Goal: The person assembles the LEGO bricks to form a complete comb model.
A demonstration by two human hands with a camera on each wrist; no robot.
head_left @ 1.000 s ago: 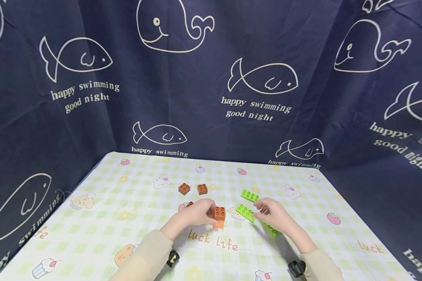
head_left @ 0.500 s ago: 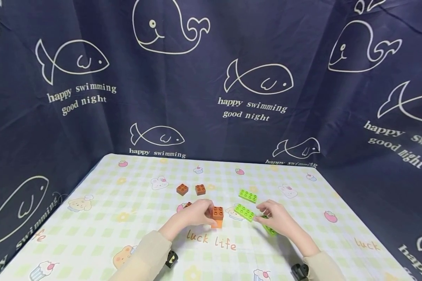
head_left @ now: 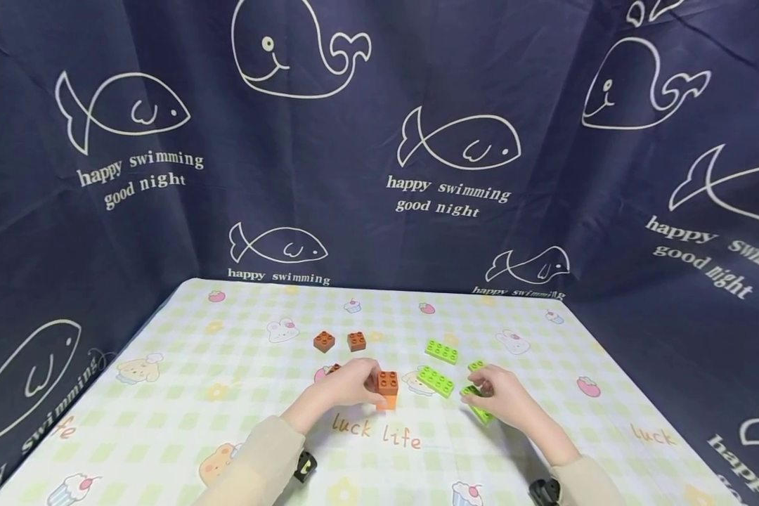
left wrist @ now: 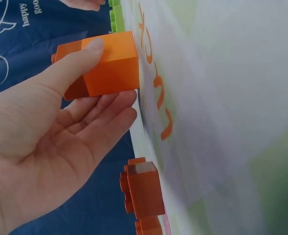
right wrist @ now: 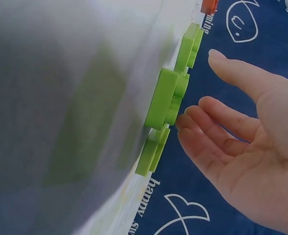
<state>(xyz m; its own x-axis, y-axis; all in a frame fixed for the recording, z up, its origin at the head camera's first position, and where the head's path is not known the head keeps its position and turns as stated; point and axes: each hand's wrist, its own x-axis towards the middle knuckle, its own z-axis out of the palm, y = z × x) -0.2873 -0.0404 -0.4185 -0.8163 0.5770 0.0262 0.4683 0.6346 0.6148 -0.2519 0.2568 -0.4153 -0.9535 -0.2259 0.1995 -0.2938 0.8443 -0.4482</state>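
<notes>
Inside the table's far edge (head_left: pixel 379 296), left hand (head_left: pixel 353 383) pinches stacked blocks (head_left: pixel 388 385); right hand (head_left: pixel 504 391), thumb spread, apparently hovers beside green block (right wrist: pixel 162 100).

The back and both sides of the frame are enclosed by navy fabric (head_left: pixel 344 169), softly creased and printed in white with fish, whales and lettering. The lower half is filled by a cloth-covered table (head_left: pixel 139 429), its pale green check dotted with cupcakes and strawberries.
</notes>
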